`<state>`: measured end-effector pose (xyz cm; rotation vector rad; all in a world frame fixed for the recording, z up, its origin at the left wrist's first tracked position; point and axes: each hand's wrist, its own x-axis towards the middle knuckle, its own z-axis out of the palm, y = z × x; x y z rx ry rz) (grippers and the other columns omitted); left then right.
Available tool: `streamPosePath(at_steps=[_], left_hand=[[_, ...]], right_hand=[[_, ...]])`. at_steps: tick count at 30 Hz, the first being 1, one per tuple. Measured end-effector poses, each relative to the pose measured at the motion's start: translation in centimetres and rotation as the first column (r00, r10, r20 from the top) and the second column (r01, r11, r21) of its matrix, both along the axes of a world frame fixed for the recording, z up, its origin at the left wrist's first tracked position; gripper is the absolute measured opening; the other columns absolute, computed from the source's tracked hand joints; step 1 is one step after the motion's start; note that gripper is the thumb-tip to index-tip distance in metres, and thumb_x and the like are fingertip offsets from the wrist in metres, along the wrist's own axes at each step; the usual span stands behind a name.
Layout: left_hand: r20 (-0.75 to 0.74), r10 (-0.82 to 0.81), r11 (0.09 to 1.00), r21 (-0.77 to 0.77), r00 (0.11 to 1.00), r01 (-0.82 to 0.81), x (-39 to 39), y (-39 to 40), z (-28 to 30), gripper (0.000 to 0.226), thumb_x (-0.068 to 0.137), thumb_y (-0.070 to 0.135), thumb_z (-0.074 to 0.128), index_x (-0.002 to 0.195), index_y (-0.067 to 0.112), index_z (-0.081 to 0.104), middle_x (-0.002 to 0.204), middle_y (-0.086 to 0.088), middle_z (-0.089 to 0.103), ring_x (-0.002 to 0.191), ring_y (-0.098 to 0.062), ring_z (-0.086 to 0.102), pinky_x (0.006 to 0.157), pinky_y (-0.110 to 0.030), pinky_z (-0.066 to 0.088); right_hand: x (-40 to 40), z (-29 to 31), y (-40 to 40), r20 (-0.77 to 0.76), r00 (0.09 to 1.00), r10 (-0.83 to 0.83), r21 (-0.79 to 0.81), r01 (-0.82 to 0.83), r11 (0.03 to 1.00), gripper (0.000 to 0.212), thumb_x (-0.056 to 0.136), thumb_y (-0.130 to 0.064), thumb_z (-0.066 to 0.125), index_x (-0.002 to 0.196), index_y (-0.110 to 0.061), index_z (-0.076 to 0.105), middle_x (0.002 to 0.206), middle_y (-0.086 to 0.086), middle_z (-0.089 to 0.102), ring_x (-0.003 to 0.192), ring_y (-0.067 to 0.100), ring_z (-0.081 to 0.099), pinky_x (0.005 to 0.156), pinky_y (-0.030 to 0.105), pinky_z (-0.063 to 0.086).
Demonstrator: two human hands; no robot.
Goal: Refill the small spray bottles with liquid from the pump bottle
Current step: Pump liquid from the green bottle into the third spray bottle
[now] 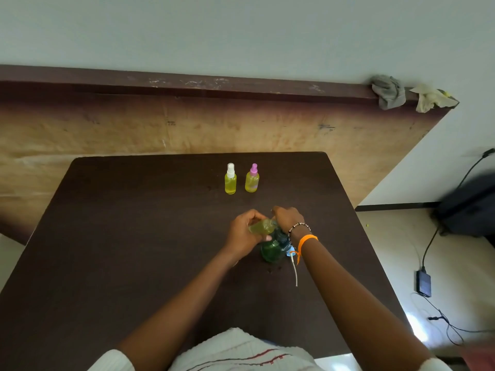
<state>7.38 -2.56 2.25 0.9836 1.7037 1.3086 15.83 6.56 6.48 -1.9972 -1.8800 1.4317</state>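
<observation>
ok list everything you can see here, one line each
spray bottles standing: 2, yellow liquid, one white cap, one pink cap, far side of table, side by side, apart
small bottle: 1, yellowish, tilted, in left hand over the pump bottle
pump bottle: 1, green, table centre
table: 1, dark brown
rags: 2, grey and pale, on ledge far right
power adapter: 1, black, floor right, cables attached
bag: 1, dark, right edge
left hand: grip on small bottle
right hand: curled at the small bottle's neck, bracelets on wrist
</observation>
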Motion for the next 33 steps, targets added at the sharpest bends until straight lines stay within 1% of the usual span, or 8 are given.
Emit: streamPosePath(at_steps=[3,6,9,15,19,25,29,33], left_hand=[[0.014,-0.003,1.000,0.005,1.000,0.002,0.0,0.0,0.0,0.040,0.056,-0.003,0.082,0.076,0.024,0.059,0.081,0.000,0.066,0.075,-0.009,0.058,0.070,-0.025,0.047],[0.016,0.003,1.000,0.008,1.000,-0.003,0.1,0.0,-0.1,0.040,0.056,-0.003,0.081,0.076,0.024,0.059,0.083,-0.003,0.067,0.075,-0.011,0.059,0.071,-0.029,0.048],[0.016,0.010,1.000,0.004,1.000,-0.010,0.1,0.0,0.0,0.040,0.057,-0.003,0.081,0.077,0.023,0.059,0.082,-0.001,0.065,0.075,-0.010,0.058,0.070,-0.025,0.047],[0.038,0.009,1.000,-0.002,0.999,-0.009,0.0,0.1,-0.3,0.040,0.057,-0.004,0.080,0.076,0.023,0.059,0.078,0.006,0.063,0.071,-0.004,0.056,0.067,-0.017,0.045],[0.056,0.008,1.000,0.011,0.998,-0.008,0.0,0.2,-0.4,0.040,0.057,-0.005,0.080,0.077,0.022,0.058,0.081,0.000,0.064,0.074,-0.009,0.057,0.070,-0.023,0.045],[0.072,-0.001,1.000,0.007,0.997,0.001,0.0,0.0,-0.9,0.039,0.060,-0.006,0.078,0.077,0.021,0.057,0.082,0.001,0.063,0.078,-0.012,0.056,0.071,-0.022,0.045],[0.097,-0.003,1.000,0.010,0.995,0.002,0.2,0.2,-1.0,0.040,0.059,-0.007,0.078,0.078,0.023,0.058,0.082,0.002,0.063,0.078,-0.011,0.057,0.074,-0.029,0.047],[0.095,0.002,1.000,0.019,0.995,-0.004,0.4,0.3,-1.0,0.043,0.058,-0.008,0.078,0.077,0.024,0.058,0.078,0.007,0.062,0.074,-0.007,0.056,0.072,-0.024,0.045]], right_hand=[[-0.2,-0.1,0.2,-0.011,0.999,0.030,-0.030,-0.030,0.999,0.048,0.094,-0.035,0.045,0.125,-0.002,0.057,0.132,0.021,0.054,0.115,0.036,0.054,0.082,0.031,0.039],[0.2,-0.2,0.0,-0.025,0.999,-0.035,0.028,0.036,0.999,0.046,0.093,-0.032,0.045,0.123,0.000,0.057,0.128,0.020,0.056,0.109,0.035,0.055,0.086,0.034,0.041],[0.3,-0.8,0.1,-0.005,0.998,-0.070,0.089,0.070,0.994,0.042,0.090,-0.035,0.047,0.114,-0.003,0.061,0.123,0.020,0.059,0.110,0.038,0.056,0.091,0.037,0.043],[0.1,-1.4,0.5,0.025,0.999,-0.044,0.115,0.041,0.993,0.043,0.089,-0.036,0.046,0.113,-0.004,0.062,0.121,0.019,0.060,0.108,0.038,0.056,0.092,0.039,0.044],[0.1,-1.6,0.7,0.019,1.000,-0.001,0.064,0.000,0.998,0.045,0.091,-0.036,0.046,0.118,-0.002,0.060,0.123,0.019,0.058,0.105,0.036,0.055,0.082,0.034,0.041],[-0.2,-1.8,0.8,0.000,0.999,0.040,0.032,-0.040,0.999,0.043,0.092,-0.031,0.046,0.116,0.000,0.061,0.124,0.020,0.058,0.093,0.032,0.051,0.077,0.030,0.036],[0.2,-1.9,0.7,0.005,0.999,-0.052,0.079,0.051,0.996,0.043,0.092,-0.031,0.046,0.121,0.000,0.056,0.126,0.020,0.057,0.112,0.038,0.054,0.089,0.036,0.042],[0.2,-1.8,0.4,0.036,0.999,-0.040,0.131,0.035,0.991,0.041,0.090,-0.029,0.042,0.117,-0.006,0.064,0.126,0.020,0.059,0.112,0.040,0.056,0.098,0.042,0.045]])
